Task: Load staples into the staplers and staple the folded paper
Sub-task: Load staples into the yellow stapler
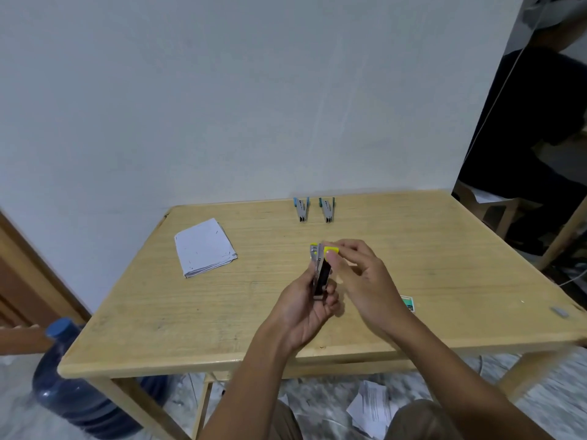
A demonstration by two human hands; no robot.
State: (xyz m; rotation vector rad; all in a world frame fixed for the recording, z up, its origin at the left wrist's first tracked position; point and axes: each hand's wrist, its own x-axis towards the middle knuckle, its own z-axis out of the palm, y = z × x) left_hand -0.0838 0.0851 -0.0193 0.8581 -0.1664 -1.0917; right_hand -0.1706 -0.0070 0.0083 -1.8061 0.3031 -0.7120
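Observation:
I hold a small yellow stapler [320, 268] above the middle of the wooden table [190, 312]. My left hand [306, 309] grips its body from below. My right hand [359, 274] pinches its yellow top end between thumb and fingers. Two blue staplers [301, 210] [327, 210] stand opened at the table's far edge. A stack of folded white paper [205, 247] lies at the far left. A green staple box [407, 302] peeks out behind my right wrist.
A small strip of staples [559, 311] lies near the table's right corner. A blue water jug [73, 385] stands on the floor at the left. Loose papers [371, 408] lie on the floor under the table. A wall runs behind the table.

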